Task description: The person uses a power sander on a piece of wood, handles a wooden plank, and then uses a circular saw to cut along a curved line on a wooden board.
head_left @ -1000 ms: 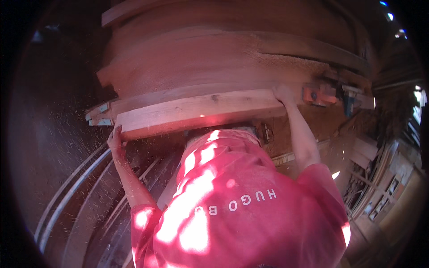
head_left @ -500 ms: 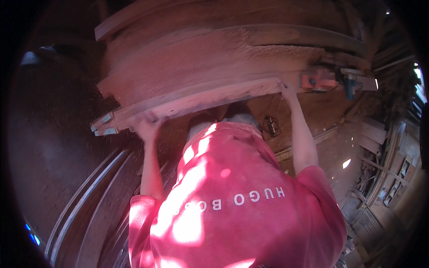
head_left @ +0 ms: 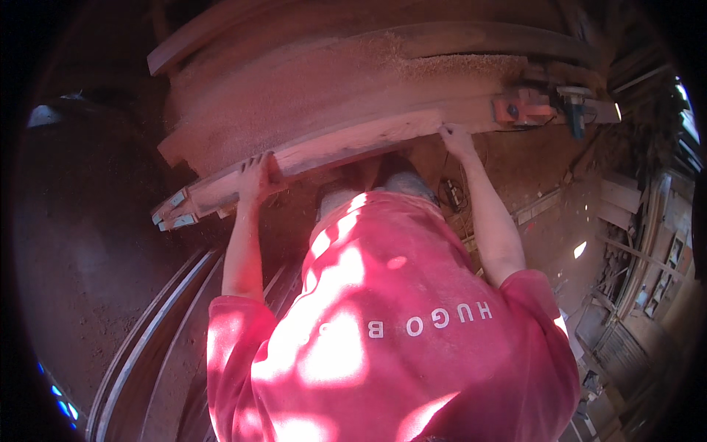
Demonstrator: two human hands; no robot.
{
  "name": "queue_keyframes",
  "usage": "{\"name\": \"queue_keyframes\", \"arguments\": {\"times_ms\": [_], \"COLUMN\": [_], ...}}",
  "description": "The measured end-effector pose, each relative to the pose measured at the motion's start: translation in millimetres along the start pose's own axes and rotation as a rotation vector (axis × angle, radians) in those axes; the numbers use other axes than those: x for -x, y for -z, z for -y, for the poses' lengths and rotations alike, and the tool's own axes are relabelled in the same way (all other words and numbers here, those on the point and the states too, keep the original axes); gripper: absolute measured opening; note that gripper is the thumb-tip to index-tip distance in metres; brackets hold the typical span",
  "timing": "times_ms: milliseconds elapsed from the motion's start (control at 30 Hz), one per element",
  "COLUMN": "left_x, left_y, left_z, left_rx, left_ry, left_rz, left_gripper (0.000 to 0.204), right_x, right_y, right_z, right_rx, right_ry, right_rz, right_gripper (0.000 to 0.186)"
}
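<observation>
A long wooden plank [head_left: 361,140] lies along the near edge of a dusty wooden bench [head_left: 294,96], in front of my body. My left hand [head_left: 254,178] grips the plank towards its left part, fingers over the top. At the plank's right end, my right hand [head_left: 457,140] holds the near edge with curled fingers; the thumb is partly hidden. Reddish sawdust [head_left: 243,118] covers the bench behind the plank.
A red power tool [head_left: 521,108] and a blue-green tool [head_left: 577,114] sit at the bench's right end. Pale blocks [head_left: 179,210] are at its left end. Long boards [head_left: 155,324] lean at lower left. Scrap wood [head_left: 618,195] lies at right.
My left hand, blurred before, is now sharp and higher on the plank, with its fingers over the top. My right hand and the plank's right end have shifted slightly left.
</observation>
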State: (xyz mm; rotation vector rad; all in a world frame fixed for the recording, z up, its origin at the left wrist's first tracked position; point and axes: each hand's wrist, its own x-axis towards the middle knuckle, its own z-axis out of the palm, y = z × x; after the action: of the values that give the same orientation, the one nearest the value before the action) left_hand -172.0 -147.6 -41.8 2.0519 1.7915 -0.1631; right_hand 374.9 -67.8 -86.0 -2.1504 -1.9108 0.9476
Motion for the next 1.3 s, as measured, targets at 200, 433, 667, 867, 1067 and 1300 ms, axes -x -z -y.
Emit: {"name": "queue_keyframes", "arguments": {"times_ms": [200,433,667,867,1067,1300], "left_x": [33.6,48.5,-19.7,-113.1,-121.5,-107.2], "left_y": [-4.2,-27.1,-20.9,-25.0,-21.1,-62.4], "left_z": [94.3,65.1,-119.4,-249.3,-278.5,-305.3], "left_rx": [-0.082,-0.290,-0.079,-0.004,-0.024,-0.185], "left_ry": [0.137,0.335,0.080,0.068,0.106,0.317], "left_rz": [0.030,-0.157,-0.170,-0.082,0.022,-0.140], "left_gripper": [0.077,0.093,0.115,0.097,0.070,0.083], "right_x": [7.6,19.7,18.5,-4.7,-32.9,-67.3], "right_y": [-36.2,-36.4,7.8,94.6,221.6,282.4], "right_z": [89.1,69.8,4.3,-72.7,-179.7,-225.1], "right_rx": [-0.071,-0.207,-0.331,-0.332,0.217,0.244], "right_ry": [0.154,0.185,0.133,0.115,0.362,0.472], "right_rz": [0.262,0.310,0.323,0.148,-0.374,-0.223], "right_gripper": [0.045,0.047,0.038,0.033,0.047,0.069]}}
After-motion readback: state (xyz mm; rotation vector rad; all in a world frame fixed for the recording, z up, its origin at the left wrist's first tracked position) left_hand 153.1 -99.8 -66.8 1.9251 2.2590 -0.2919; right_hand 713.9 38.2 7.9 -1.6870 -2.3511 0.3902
